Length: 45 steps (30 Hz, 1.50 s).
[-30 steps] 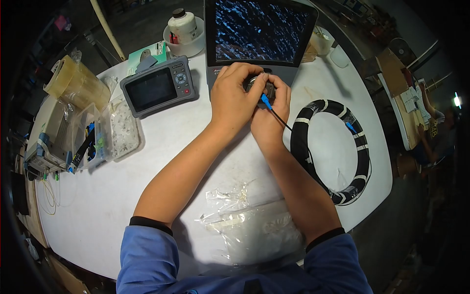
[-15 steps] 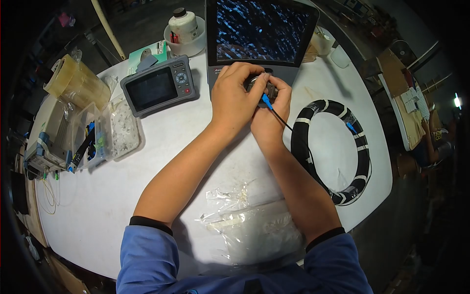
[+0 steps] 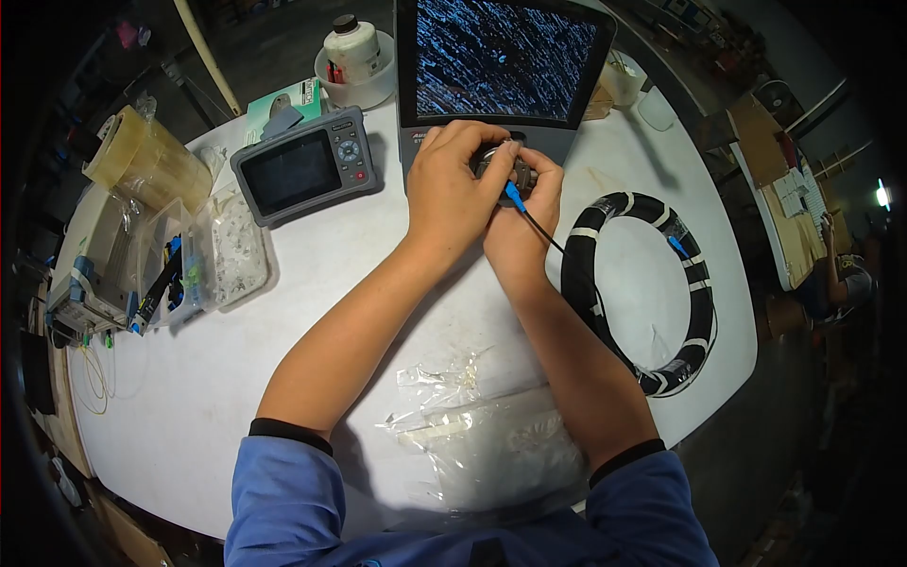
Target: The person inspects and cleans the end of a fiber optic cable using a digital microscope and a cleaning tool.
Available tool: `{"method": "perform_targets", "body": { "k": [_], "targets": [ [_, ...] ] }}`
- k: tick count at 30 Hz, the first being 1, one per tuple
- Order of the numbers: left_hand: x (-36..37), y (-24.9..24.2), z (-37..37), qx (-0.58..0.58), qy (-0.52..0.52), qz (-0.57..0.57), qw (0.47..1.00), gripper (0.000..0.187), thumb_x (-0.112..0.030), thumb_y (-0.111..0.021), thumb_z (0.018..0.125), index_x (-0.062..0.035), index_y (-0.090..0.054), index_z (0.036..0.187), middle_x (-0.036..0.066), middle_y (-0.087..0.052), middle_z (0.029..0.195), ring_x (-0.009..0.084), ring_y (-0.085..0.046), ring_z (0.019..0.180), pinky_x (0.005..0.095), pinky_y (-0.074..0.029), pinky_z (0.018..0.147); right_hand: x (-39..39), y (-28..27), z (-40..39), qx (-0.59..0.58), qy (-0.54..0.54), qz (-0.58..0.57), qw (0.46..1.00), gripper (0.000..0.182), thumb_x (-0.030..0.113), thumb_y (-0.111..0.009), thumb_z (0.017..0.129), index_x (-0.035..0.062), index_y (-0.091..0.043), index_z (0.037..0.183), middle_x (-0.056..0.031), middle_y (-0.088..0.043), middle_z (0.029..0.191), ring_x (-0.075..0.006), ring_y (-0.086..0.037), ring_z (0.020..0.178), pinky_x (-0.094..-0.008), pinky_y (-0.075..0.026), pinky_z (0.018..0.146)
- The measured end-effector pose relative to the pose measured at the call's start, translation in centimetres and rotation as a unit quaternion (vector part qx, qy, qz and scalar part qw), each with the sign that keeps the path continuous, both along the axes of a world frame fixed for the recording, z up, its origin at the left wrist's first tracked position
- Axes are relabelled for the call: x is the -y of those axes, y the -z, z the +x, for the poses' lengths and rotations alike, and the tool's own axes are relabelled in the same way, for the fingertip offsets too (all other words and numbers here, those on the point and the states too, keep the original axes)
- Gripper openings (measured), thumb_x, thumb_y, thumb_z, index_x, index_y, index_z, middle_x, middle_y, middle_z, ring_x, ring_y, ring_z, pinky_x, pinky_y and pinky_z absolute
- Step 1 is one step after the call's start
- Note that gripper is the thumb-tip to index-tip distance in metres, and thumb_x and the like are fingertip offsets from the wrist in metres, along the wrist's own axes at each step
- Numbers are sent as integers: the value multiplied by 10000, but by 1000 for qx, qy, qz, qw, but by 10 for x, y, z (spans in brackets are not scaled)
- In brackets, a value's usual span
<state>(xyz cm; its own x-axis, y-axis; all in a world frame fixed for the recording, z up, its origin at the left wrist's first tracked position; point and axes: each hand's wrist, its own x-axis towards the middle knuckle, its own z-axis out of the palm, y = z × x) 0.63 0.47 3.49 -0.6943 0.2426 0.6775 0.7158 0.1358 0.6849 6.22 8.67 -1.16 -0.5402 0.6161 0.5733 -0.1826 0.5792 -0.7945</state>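
Note:
Both hands meet at a dark, round metal fitting [image 3: 521, 174] on the front of a grey instrument with a screen [image 3: 505, 59]. My left hand [image 3: 448, 185] wraps its left side, with the thumb laid over the top. From the right, my right hand [image 3: 537, 210] closes its fingers around the same fitting. A blue fibre-optic connector [image 3: 515, 196] points into the fitting between the hands, and its black cable [image 3: 545, 232] runs to a taped black cable coil [image 3: 578, 274] on the right. Fine blue-white streaks fill the screen. The fingers partly hide the fitting.
A handheld tester [image 3: 293, 170] sits left of the instrument, near a bottle [image 3: 353, 49] in a white tub. Farther left are a tape roll [image 3: 142, 156] and a clear plastic box [image 3: 194, 274]. A plastic-wrapped packet [image 3: 501, 449] lies close to my body. Another person [image 3: 841, 279] is at far right.
The pattern on the screen has gone from blurred patches to sharper, finer diagonal streaks. My hands keep almost the same place on the fitting. The person at far right has shifted slightly.

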Motion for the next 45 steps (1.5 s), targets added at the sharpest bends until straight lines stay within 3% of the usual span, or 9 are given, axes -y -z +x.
{"method": "perform_targets", "body": {
  "k": [40,45],
  "targets": [
    [0,-3,1,10,2,6,1000,164,-215,-752,902,-51,-755,912,56,-721,891,249,-621,844,380,-501,767,1,-2,0,15,14,-17,1000,602,23,-862,768,42,-510,1257,-178,-580,1284,-334,-622,1105,-430,-512,941],
    [1,-5,2,18,2,4,1000,175,-223,-752,904,-48,-755,911,58,-717,884,249,-624,850,381,-501,767,2,-3,1,25,6,-28,999,636,25,-873,746,46,-511,1269,-163,-580,1226,-315,-619,1070,-422,-508,919]
  ]
}}
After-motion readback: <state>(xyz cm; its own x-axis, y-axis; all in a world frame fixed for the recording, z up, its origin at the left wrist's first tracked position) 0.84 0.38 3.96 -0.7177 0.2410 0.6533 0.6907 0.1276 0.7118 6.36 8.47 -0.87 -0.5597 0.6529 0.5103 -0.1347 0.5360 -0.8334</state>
